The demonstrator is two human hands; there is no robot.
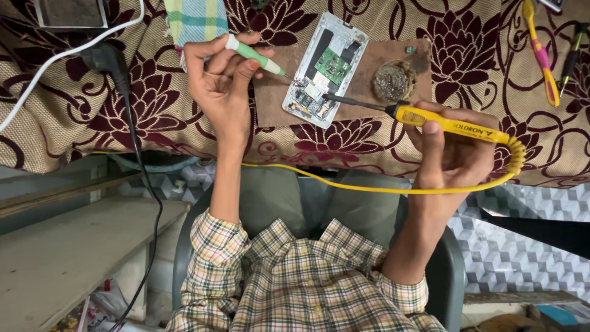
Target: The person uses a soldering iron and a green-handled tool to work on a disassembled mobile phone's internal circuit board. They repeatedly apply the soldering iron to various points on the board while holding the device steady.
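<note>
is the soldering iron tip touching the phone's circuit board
Touching: the head view shows the soldering iron, held in the right hand, with its dark tip lying on the circuit board of the opened phone, no gap visible.

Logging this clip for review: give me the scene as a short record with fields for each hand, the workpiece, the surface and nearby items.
left hand: grips green-handled screwdriver, tip at the board
right hand: grips yellow soldering iron, tip on the board
workpiece: opened phone, circuit board exposed
surface: brown mat on floral cloth
nearby: wire-wool tip cleaner, yellow-pink toothbrush, black cable
</note>
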